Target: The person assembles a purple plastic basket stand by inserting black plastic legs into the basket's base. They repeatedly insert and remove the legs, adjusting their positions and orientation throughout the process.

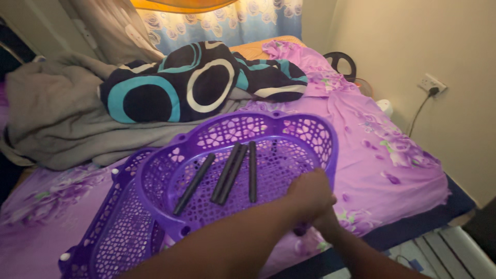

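A purple lattice plastic basket (310, 135) lies on the bed with several black rods (252, 171) lying lengthwise on its floor. My left hand (309, 195) is closed in a fist over the basket's near right rim, its arm coming in from the lower left. My right hand (327, 223) comes from the lower right and sits just under the left hand at the same rim; its fingers are hidden. A second purple lattice piece (106, 227) with white pegs at its corners lies under the basket to the left.
The bed has a purple floral sheet (392, 155). A grey blanket (57, 113) and black bedding with teal and white rings (191, 82) are piled at the back. A wall socket with a plugged-in cable (431, 83) is on the right wall. The bed's edge runs along the lower right.
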